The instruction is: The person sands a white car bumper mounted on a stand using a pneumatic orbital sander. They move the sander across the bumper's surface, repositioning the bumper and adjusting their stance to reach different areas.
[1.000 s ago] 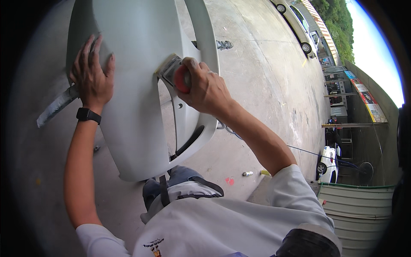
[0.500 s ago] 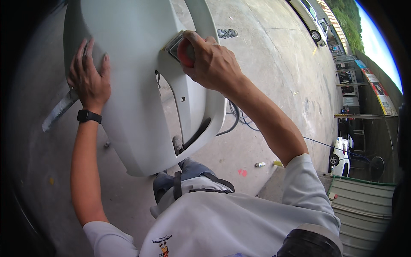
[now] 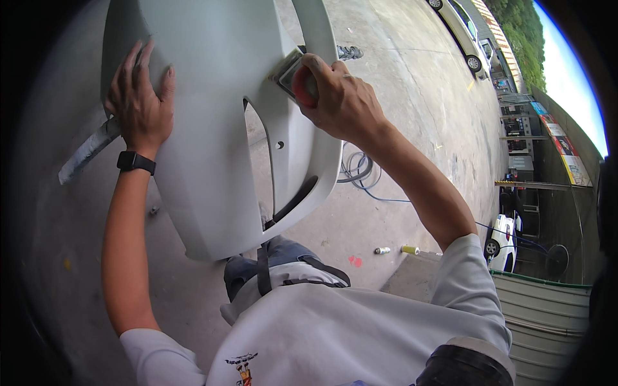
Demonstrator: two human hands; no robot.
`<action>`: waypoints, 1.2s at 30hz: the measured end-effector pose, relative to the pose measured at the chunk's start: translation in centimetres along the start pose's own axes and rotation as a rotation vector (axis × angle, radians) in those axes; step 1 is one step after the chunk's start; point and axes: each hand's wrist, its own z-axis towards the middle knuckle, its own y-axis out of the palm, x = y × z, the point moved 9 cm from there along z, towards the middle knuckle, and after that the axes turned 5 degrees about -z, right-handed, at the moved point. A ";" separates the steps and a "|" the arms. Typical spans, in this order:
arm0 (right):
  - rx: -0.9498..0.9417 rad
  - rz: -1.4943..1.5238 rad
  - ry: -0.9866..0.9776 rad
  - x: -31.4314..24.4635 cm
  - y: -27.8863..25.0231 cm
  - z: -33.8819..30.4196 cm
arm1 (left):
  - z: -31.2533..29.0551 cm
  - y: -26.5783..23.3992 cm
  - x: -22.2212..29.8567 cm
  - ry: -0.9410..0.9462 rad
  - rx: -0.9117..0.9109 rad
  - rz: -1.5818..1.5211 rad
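A pale grey car bumper (image 3: 206, 122) stands in front of me, with cut-out openings on its right half. My left hand (image 3: 140, 106) rests with fingers stretched out on its left side; a black watch (image 3: 136, 162) is on that wrist. In my right hand (image 3: 344, 93) is a sanding block (image 3: 288, 72) with a red round grip, its flat pad against the bumper beside the upper end of the long opening. My fingers wrap round the grip. The pad's underside is hidden.
A wrapped stand arm (image 3: 90, 151) juts out left of the bumper, another wrapped end (image 3: 349, 53) at its right. Blue hose (image 3: 360, 170) coils on the concrete floor. A small can (image 3: 382, 250) and a yellow can (image 3: 409, 249) lie lower right. White cars (image 3: 504, 241) stand farther off.
The sanding block and my right hand have shifted slightly right and down. My left hand stays flat on the bumper. The whole view has tilted a little.
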 end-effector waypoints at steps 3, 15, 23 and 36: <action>-0.169 -0.049 -0.037 -0.5 1.3 -0.5 | 0.1 0.1 0.1 0.010 0.008 -0.028; 0.011 0.119 0.010 0.7 -3.7 14.3 | 0.3 -0.2 0.4 0.018 -0.002 0.007; 0.090 0.118 -0.008 -0.9 -2.8 8.9 | 0.1 -0.1 0.1 -0.012 -0.012 0.015; -0.046 0.516 0.400 -1.3 11.0 -14.9 | 0.8 -0.4 1.4 0.016 -0.070 0.036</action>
